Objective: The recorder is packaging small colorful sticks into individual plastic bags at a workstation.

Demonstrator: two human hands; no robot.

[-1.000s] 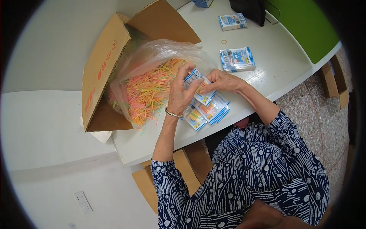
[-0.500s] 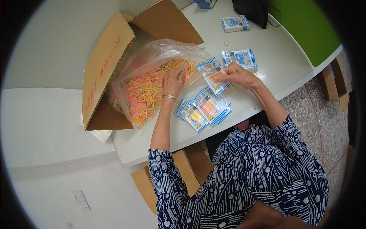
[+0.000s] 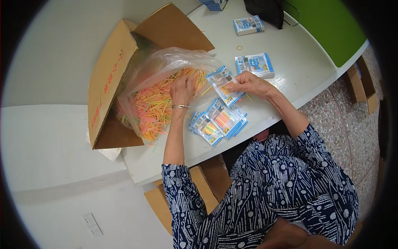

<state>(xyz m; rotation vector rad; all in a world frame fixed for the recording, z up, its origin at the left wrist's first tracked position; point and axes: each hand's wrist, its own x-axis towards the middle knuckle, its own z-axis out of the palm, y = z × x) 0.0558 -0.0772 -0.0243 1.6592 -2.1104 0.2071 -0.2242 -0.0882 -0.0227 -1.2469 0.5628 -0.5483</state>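
My left hand (image 3: 182,90), with a bracelet at its wrist, is down on a heap of thin pink, yellow and green sticks (image 3: 155,114). Its fingers are curled together, and whatever they pinch is hidden beneath them. The heap spills from a clear plastic bag (image 3: 176,57) inside a tipped cardboard box (image 3: 108,83). My right hand (image 3: 253,86) grips a small blue-and-white packet (image 3: 222,79) between thumb and fingers, and coloured sticks show through its clear part. Below it on the table lie several overlapping filled packets (image 3: 224,119).
Stacks of flat blue-and-white packets (image 3: 256,65) stand on the white table (image 3: 296,79) to the right and at the back. A rubber band (image 3: 239,47) lies near them. A black bag (image 3: 265,11) sits at the far edge beside a green panel (image 3: 327,29). Open cartons (image 3: 360,83) are on the floor.
The whole view has shifted slightly. My left hand stays at the heap with its fingers bent inward, and my right hand still holds the packet.
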